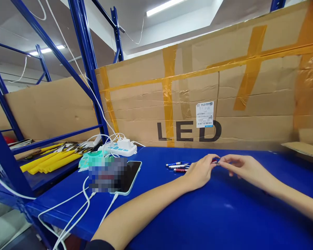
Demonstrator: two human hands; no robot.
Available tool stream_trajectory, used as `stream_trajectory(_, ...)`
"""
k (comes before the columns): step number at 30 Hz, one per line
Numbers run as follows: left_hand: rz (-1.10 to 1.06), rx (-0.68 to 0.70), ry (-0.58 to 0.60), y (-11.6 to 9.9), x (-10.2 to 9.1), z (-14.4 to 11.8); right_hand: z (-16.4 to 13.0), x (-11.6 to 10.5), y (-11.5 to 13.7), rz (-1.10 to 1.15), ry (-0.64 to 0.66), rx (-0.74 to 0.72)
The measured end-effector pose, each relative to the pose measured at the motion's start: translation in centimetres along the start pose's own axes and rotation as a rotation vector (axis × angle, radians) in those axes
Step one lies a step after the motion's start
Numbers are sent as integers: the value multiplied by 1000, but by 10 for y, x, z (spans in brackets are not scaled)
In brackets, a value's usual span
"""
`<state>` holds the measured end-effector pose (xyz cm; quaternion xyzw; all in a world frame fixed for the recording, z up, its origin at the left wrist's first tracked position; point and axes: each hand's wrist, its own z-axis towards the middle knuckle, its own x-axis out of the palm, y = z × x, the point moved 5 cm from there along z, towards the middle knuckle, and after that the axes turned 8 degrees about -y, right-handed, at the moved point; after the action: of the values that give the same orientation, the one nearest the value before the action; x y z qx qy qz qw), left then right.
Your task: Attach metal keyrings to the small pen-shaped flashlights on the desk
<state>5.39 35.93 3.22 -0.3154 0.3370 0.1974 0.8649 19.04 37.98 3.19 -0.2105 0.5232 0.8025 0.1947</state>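
Both your hands pinch one small item between them: left hand (201, 171) and right hand (241, 166) meet fingertip to fingertip on a small red-and-metal piece (216, 161), held just above the table. It's too small to say which hand carries the load, or whether it's one part or two being joined.

Around the grip, biggest first:
- Taped cardboard wall (224, 86) marked LED stands behind the grip, running the full width.
- Blue table (224, 215) lies under and in front of your hands.
- Blue racking (88, 69) rises far left of the grip, with yellow strips (49, 161) on its lower shelf.
- Phone (131, 173) lies flat, well left of your left hand, its cable trailing off the near edge.
- White power strip (122, 148) sits behind the phone, with a charger plugged in.
- Small pens (177, 166), a little pile in blue, silver and red, lie just left of your left hand.

Progress, my read: one piece in hand, roughly three or four waiting in the pile. I see no separate finished pile, so I can't tell how many are done.
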Motion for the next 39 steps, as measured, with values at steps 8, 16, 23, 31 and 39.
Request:
stream_trajectory(8, 85, 53, -84, 0, 3, 1, -3, -5, -8, -28, -88, 81)
stream_trajectory(16, 247, 9, -67, 4, 3, 0, -7, -10, 3, -7, -199, 88)
stream_trajectory(23, 202, 0, 53, 3, 9, -2, -11, -3, 12, 33, -140, 63)
stream_trajectory(31, 200, -21, 120, 5, 10, -2, -7, -2, 0, 42, -103, 83)
stream_trajectory(39, 270, 47, 149, -2, 7, -3, -6, -5, -1, 48, 42, 83)
